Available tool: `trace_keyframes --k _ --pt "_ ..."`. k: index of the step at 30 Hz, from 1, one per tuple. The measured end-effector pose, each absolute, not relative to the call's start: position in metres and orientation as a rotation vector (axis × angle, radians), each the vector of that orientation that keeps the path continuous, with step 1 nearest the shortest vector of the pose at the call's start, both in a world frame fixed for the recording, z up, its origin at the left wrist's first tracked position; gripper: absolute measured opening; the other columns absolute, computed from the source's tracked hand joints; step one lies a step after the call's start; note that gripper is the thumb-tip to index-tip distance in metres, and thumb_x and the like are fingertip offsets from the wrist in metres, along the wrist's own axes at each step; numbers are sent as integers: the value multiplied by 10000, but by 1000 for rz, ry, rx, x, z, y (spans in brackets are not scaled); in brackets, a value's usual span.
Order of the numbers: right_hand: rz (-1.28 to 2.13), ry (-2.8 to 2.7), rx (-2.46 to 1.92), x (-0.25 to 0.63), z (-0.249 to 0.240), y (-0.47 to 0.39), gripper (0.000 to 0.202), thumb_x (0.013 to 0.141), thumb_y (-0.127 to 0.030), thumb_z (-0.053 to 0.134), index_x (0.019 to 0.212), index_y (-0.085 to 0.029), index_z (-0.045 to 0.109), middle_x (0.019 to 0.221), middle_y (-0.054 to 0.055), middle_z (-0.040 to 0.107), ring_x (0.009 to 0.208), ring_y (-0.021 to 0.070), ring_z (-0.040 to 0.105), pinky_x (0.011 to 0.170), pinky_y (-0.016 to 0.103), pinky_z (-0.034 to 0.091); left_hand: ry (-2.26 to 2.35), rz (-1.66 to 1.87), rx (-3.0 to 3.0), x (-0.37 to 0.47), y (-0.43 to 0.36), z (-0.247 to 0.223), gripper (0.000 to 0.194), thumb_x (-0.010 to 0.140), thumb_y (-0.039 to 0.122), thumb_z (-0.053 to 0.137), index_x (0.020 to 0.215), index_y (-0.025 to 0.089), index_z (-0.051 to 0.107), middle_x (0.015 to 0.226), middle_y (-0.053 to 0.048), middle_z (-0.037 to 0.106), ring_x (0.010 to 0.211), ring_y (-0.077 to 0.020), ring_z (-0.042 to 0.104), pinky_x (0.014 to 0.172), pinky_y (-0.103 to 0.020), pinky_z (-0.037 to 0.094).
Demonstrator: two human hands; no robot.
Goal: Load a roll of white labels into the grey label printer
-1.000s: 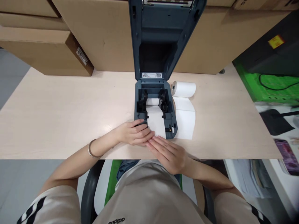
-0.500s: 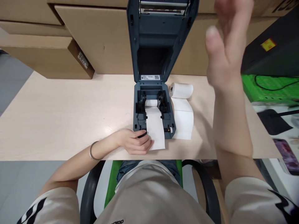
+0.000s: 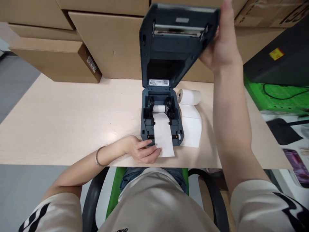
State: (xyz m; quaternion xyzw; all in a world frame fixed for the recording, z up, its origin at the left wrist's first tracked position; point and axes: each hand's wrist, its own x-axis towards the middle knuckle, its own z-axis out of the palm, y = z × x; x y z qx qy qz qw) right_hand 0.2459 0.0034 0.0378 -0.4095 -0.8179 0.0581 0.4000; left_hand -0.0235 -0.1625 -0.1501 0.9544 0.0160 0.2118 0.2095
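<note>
A dark label printer (image 3: 144,125) stands on the table with its lid (image 3: 177,48) raised. Inside sits a small white roll (image 3: 159,109), and its paper strip (image 3: 164,135) runs out over the front edge. My left hand (image 3: 145,151) lies at the printer's front left corner, fingertips on the strip's left edge. Up at the lid's right edge, my right hand (image 3: 223,45) grips the lid, its fingers partly hidden behind it. Right of the printer lies a second white roll (image 3: 190,96) with a length of paper (image 3: 191,129) unrolled towards the front.
Cardboard boxes (image 3: 108,45) line the back of the table (image 3: 72,122). At the right are a black box (image 3: 277,64), a green box (image 3: 277,96) and a phone (image 3: 296,166). A chair armrest (image 3: 93,196) shows below the table's front edge.
My right hand has moved left onto the lid and closed on its edge. The lid has tilted forward a little. My left hand stays by the strip, and the whole view has shifted slightly.
</note>
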Motion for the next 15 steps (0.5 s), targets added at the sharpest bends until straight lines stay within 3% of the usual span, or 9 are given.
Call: trace_keyframes --k 2,4,7,10,15 --pt "460 -1952 -984 255 33 -13 1051 892 -741 -8 900 -31 768 1342 101 695 1244 227 674 878 231 534 -18 655 2597 -20 -162 -154 283 915 161 709 944 429 795 744 74 723 538 -105 602 562 -216 631" --pt "615 -1941 -864 264 28 -31 902 917 -785 262 938 -54 789 1367 102 694 1257 271 676 936 269 544 -50 639 2573 -16 -161 -154 316 915 136 703 914 440 788 736 89 708 518 -91 578 538 -193 619" --pt "612 -2162 -617 276 20 -62 851 786 -835 593 1239 -135 764 1410 83 710 1301 300 673 1070 354 546 61 634 2559 -14 -158 -153 340 932 145 694 958 472 782 742 86 681 527 -95 577 564 -197 645" --pt "557 -2307 -552 284 11 -91 817 858 -758 658 1473 -219 648 1487 111 671 1396 277 632 1208 402 502 106 830 2571 -18 -156 -158 334 944 208 714 1035 525 762 784 74 668 599 -111 602 614 -204 666" --pt "402 -2468 -590 285 -12 -123 844 874 -740 692 1559 -266 554 1570 102 602 1486 337 549 1284 579 416 131 778 2599 -20 -158 -167 328 920 230 738 1004 546 766 805 57 635 627 -119 603 626 -231 679"
